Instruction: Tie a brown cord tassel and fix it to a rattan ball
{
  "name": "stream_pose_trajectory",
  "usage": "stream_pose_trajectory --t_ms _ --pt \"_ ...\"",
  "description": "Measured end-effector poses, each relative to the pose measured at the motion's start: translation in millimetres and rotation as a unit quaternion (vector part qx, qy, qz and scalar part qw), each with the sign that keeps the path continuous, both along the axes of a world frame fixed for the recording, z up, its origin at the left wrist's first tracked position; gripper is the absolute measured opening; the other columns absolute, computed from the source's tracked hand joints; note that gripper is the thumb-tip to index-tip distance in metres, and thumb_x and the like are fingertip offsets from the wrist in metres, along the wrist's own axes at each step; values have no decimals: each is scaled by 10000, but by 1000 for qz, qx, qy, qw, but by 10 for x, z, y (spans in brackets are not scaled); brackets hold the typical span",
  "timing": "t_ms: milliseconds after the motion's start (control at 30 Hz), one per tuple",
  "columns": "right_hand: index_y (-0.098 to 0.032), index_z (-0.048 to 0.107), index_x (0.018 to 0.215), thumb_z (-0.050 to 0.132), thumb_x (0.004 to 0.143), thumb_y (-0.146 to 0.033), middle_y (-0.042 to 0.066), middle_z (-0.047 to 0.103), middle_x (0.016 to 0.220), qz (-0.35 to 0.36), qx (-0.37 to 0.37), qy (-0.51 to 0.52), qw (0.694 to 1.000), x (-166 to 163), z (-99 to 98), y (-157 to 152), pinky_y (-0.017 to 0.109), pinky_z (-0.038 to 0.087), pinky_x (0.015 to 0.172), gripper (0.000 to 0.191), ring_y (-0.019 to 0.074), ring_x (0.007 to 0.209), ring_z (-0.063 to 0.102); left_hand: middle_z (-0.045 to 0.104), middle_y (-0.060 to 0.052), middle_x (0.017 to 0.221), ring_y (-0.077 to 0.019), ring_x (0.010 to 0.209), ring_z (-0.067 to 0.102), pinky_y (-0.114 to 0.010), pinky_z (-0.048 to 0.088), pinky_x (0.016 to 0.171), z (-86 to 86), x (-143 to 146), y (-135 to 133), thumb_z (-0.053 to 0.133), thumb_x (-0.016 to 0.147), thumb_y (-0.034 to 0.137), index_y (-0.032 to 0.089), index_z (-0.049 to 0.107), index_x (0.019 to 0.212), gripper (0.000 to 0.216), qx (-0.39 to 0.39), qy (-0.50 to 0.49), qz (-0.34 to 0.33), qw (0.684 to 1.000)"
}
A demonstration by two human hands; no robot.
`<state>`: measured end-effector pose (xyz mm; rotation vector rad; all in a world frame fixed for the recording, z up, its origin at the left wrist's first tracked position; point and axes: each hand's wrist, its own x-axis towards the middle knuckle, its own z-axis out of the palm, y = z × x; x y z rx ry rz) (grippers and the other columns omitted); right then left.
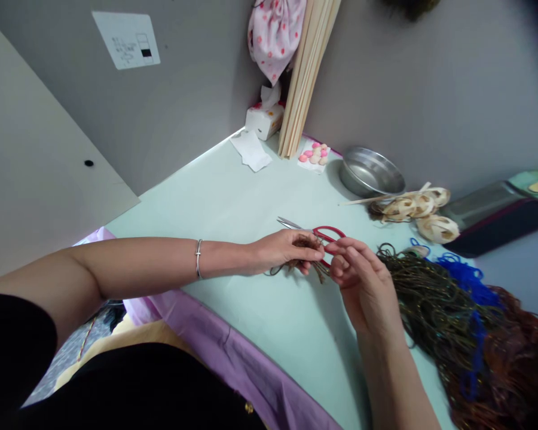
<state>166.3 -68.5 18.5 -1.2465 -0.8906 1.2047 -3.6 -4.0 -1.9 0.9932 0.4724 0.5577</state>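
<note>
My left hand (287,249), with a silver bracelet at the wrist, is closed around a small bundle of brown yarn (308,242). Loose ends of the yarn hang below its fingers. Close by on the right, my right hand (361,272) has its fingertips pinched together beside the bundle. Whether a strand runs between those fingertips is too small to make out. Behind both hands lie red-handled scissors (329,230) on the pale green tabletop (251,322), blades pointing left. The hands partly cover the handles.
Dark green yarn (425,298), blue yarn (468,278) and reddish-brown yarn (520,358) heap up at right. Behind stand a metal bowl (372,173), coiled pale strips (412,206), pink and cream pieces (314,154), wooden slats (307,77) and a tissue box (264,119). Purple cloth (233,352) borders the near edge.
</note>
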Motion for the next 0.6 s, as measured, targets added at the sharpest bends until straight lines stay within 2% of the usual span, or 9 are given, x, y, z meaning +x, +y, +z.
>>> stream_pose_trajectory --t_ms 100,167,233,333,433,533,600 --pt "-219 688 916 700 864 -369 2 645 787 33 11 -101 994 -19 -24 -20 230 427 615 159 110 645 505 581 12 816 -50 625 572 -216 479 644 14 -16 7 708 827 327 143 585 866 225 5 -27 20 999" --pt "-217 681 886 710 860 -368 -1 640 771 92 4 -140 986 -33 -41 -35 243 433 649 156 123 678 524 581 12 788 -55 642 573 -207 482 648 18 -19 8 694 842 339 146 573 866 229 9 -36 23 999" --pt "-211 679 856 713 860 -355 5 653 791 119 2 -153 981 -39 -57 -47 247 431 646 149 125 683 528 570 17 759 -63 659 575 -212 496 661 20 -16 4 683 851 342 150 555 860 231 6 -36 36 999" --pt "-216 678 867 695 875 -341 -8 639 749 80 7 -147 986 -34 -75 -53 250 435 644 127 123 659 529 584 11 775 -76 670 596 -231 512 662 22 -12 -8 672 858 327 154 535 869 220 -5 -18 46 999" --pt "-217 678 881 712 859 -323 -12 632 721 52 11 -132 990 -25 -82 -49 254 436 639 114 129 651 538 612 -7 820 -78 674 614 -223 509 643 20 -11 -15 687 842 270 146 558 898 187 -18 1 15 1000" --pt "-217 676 866 727 845 -317 -12 626 713 53 10 -126 991 -25 -75 -45 253 424 623 115 128 636 529 604 -1 799 -79 693 609 -229 528 668 1 -7 1 718 815 274 145 581 890 203 -46 -12 10 999" --pt "-212 670 838 716 855 -330 -12 610 708 84 0 -137 987 -31 -69 -44 250 414 614 128 124 629 514 592 13 771 -79 697 603 -241 542 692 -17 -2 23 735 803 304 155 587 901 232 -67 -27 31 997"
